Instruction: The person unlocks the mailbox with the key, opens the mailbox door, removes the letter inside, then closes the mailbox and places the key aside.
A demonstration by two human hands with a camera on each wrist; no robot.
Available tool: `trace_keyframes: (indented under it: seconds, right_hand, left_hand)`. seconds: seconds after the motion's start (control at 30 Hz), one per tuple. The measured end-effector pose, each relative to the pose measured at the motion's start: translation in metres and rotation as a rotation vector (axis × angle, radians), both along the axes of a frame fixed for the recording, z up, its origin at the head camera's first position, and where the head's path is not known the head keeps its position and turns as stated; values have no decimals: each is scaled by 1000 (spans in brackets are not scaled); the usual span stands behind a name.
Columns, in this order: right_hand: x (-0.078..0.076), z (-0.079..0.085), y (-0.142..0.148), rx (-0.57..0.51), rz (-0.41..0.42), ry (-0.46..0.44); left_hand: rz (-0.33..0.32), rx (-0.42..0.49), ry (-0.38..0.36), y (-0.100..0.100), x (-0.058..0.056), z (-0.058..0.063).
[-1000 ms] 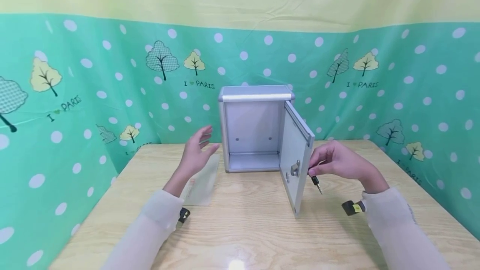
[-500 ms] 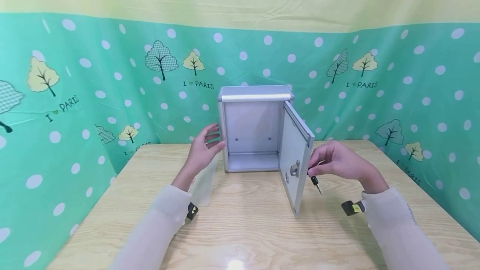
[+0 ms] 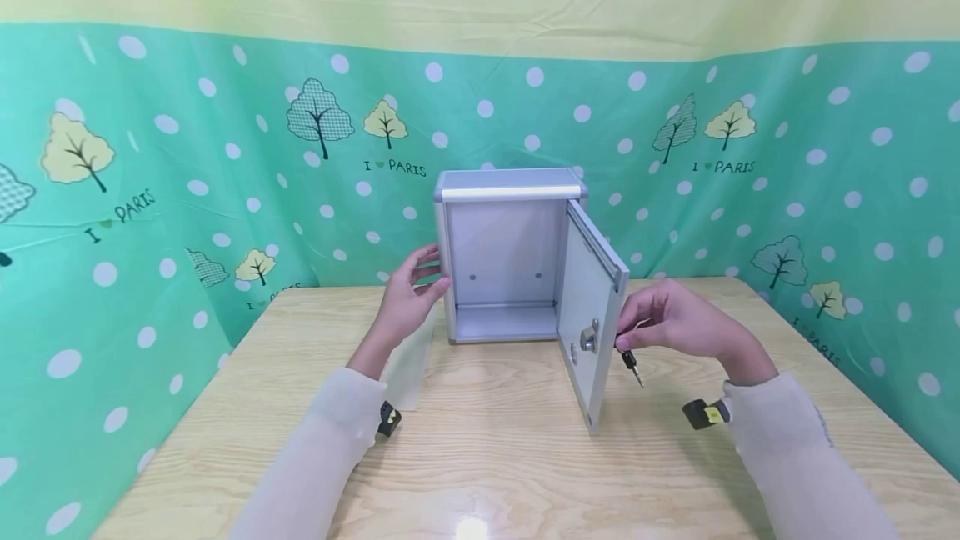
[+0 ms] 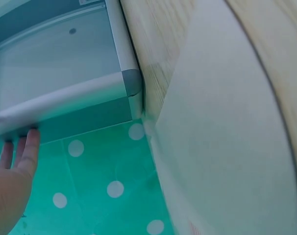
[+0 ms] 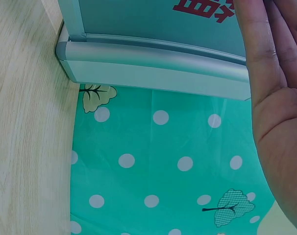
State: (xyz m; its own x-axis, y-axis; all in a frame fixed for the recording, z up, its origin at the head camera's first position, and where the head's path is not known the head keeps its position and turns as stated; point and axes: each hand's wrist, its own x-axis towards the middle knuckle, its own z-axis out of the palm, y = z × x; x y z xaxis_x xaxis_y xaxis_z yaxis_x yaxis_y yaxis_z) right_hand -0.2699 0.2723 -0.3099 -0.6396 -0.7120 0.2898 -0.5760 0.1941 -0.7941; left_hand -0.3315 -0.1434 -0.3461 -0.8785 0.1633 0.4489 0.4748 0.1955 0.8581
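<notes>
A silver-grey metal box (image 3: 512, 192) stands on the table, its front door (image 3: 588, 273) swung out to the right. My left hand (image 3: 402, 300) is at the box's left side; in the left wrist view the fingers (image 4: 29, 152) reach the side wall nearly straight, and the thumb lies by the front frame. At the door's outer face, my right hand (image 3: 678, 323) pinches a key, mostly hidden by the fingers. A second black-headed key (image 3: 632, 367) dangles below. A metal lock cam (image 3: 590, 337) shows on the door's inner face. Red characters (image 5: 202, 7) mark the outer face.
A pale sheet or envelope (image 3: 408, 373) lies on the wooden table (image 3: 495, 465) beneath and beside my left wrist. A green dotted curtain (image 3: 247, 123) encloses the back and sides, close behind the box.
My left hand has moved right, from beside the box to its left side wall, covering more of the pale sheet. The right hand and door have stayed put.
</notes>
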Motion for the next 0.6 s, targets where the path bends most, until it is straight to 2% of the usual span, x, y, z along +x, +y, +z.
trace_keyframes:
  seconds: [0.13, 0.43, 0.6]
  right_hand:
    - [1, 1, 0, 7, -7, -3]
    - [2, 2, 0, 14, -15, -2]
    - [2, 2, -4, 2, 6, 16]
  left_hand:
    - [15, -12, 12, 4, 12, 9]
    - [21, 16, 12, 7, 12, 8]
    - [36, 10, -5, 7, 15, 11]
